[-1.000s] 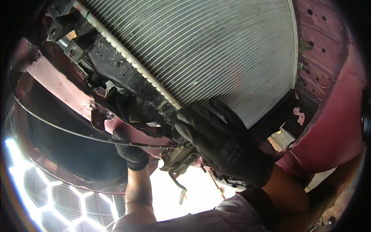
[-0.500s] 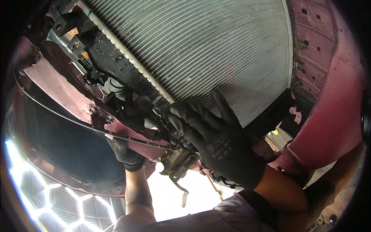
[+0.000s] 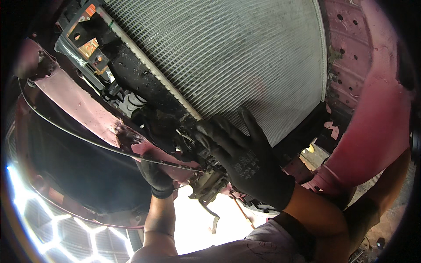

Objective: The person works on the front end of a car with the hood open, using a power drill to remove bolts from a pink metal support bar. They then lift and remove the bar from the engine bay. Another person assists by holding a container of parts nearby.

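My right hand (image 3: 252, 164), in a black glove with pale print on its back, lies over the lower corner of a silver finned radiator (image 3: 228, 57). Its fingers are stretched out, one apart from the others, and their tips reach the black frame (image 3: 136, 72) along the radiator's side. At the left, my left hand (image 3: 158, 177), also black-gloved, closes on the lower edge of a worn red metal crossbar (image 3: 81, 103); its fingertips are hidden behind the bar. Between my hands sits a metal latch (image 3: 208, 183) with a bent lever hanging down.
A thin dark cable (image 3: 83, 139) runs along the crossbar to the latch. Red body panels (image 3: 372, 127) curve around the right side. A dark panel (image 3: 87, 171) lies at the left, with bright hexagonal lights (image 3: 72, 232) below it. Pale connectors (image 3: 131, 101) sit beside the frame.
The crossbar and my left hand have shifted slightly right in the view. The radiator's right edge has moved slightly left. My right hand stays spread over the same corner.
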A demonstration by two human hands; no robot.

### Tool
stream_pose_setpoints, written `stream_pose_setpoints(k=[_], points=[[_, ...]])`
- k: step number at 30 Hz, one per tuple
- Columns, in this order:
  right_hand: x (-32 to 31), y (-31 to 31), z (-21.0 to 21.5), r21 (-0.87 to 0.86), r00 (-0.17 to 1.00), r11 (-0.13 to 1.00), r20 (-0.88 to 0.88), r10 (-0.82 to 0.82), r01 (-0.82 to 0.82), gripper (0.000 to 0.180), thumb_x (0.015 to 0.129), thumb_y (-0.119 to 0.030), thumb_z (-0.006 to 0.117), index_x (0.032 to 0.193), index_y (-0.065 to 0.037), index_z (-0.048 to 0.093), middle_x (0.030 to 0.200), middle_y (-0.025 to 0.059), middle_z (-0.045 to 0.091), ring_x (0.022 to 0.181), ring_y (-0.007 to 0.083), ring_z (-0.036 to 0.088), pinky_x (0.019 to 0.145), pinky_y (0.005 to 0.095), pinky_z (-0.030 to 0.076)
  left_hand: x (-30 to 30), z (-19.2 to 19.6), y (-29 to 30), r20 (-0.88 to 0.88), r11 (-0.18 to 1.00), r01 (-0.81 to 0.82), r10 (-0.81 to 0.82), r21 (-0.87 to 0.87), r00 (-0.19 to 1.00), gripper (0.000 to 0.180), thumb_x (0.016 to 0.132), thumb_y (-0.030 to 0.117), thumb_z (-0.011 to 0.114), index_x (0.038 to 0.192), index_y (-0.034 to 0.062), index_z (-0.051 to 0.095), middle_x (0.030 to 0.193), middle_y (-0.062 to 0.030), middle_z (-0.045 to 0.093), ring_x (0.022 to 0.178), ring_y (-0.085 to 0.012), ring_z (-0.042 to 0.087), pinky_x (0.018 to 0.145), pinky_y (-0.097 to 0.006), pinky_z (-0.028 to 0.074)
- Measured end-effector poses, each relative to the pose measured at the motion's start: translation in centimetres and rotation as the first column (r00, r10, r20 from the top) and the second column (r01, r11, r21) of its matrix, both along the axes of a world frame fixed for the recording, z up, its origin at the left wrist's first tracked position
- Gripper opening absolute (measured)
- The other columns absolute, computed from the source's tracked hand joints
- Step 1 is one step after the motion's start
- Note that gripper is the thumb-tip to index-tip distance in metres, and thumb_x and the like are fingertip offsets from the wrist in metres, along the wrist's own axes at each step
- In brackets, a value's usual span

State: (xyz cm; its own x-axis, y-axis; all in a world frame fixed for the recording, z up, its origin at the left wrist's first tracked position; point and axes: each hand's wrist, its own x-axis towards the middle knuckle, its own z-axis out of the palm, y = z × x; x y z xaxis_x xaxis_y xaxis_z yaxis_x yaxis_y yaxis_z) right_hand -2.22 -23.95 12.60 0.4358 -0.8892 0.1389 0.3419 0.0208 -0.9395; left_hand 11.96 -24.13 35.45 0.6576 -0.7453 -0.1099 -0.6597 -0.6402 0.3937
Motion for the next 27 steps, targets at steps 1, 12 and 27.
stream_pose_setpoints(k=[1, 12, 27], points=[[0.0, 0.1, 0.1, -0.013, 1.0, 1.0, -0.011, -0.005, 0.005, 0.039, 0.092, -0.019, 0.05, 0.127, -0.006, 0.061, 0.147, 0.0094, 0.048, 0.137, 0.027, 0.044, 0.117, 0.0591, 0.022, 0.8, 0.6, 0.5, 0.003, 0.999, 0.047, -0.047, 0.003, 0.999, 0.059, 0.101, 0.041, 0.038, 0.143, -0.0005, 0.041, 0.138, -0.0166, 0.052, 0.126, -0.0308, 0.051, 0.108, -0.045, 0.038], [-2.3, -0.9, 0.6, -0.067, 0.997, 0.997, -0.068, 0.046, -0.05, 0.048, 0.085, -0.017, 0.057, 0.13, -0.002, 0.056, 0.15, 0.0139, 0.043, 0.135, 0.0316, 0.045, 0.117, 0.0581, 0.022, -0.6, -0.9, -1.4, -0.109, 1.0, -0.024, 0.024, -0.002, 0.994, 0.067, 0.091, 0.02, 0.062, 0.148, 0.0018, 0.032, 0.141, -0.0095, 0.046, 0.125, -0.0197, 0.048, 0.106, -0.037, 0.04], [-4.7, -3.2, 4.6, -0.28, 0.784, 0.857, -0.587, 0.204, -0.433, 0.066, 0.073, -0.016, 0.062, 0.136, -0.001, 0.048, 0.156, 0.0173, 0.034, 0.13, 0.0399, 0.044, 0.108, 0.0542, 0.033, -2.4, -2.1, -5.3, 0.035, 0.969, 0.244, -0.244, 0.027, 0.969, 0.082, 0.073, 0.04, 0.081, 0.136, 0.0025, 0.043, 0.111, -0.023, 0.065, 0.097, -0.0375, 0.068, 0.084, -0.045, 0.054]])
